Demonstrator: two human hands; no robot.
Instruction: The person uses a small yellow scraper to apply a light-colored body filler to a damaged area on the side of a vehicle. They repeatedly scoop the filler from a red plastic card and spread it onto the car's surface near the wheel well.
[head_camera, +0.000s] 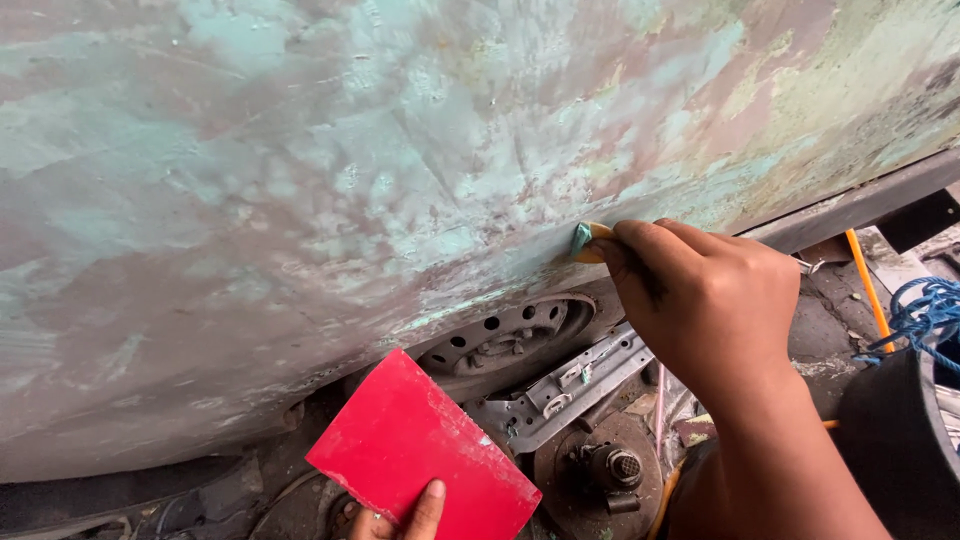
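Right hand (700, 300) pressing yellow spreader (590, 242) on panel (350, 180), left hand (400, 515) holding red card (420, 450)

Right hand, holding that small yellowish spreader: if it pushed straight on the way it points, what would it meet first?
The right hand points up-left. Its spreader tip, loaded with pale green filler, seems already against the patchy car body panel, so the panel comes first, though depth is unclear.

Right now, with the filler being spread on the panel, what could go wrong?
1. The right hand presses a small yellow spreader at the lower edge of the body panel; green filler may smear unevenly there.
2. The left hand pinches the red card only at one corner; it might slip down onto the wheel rim and metal parts.
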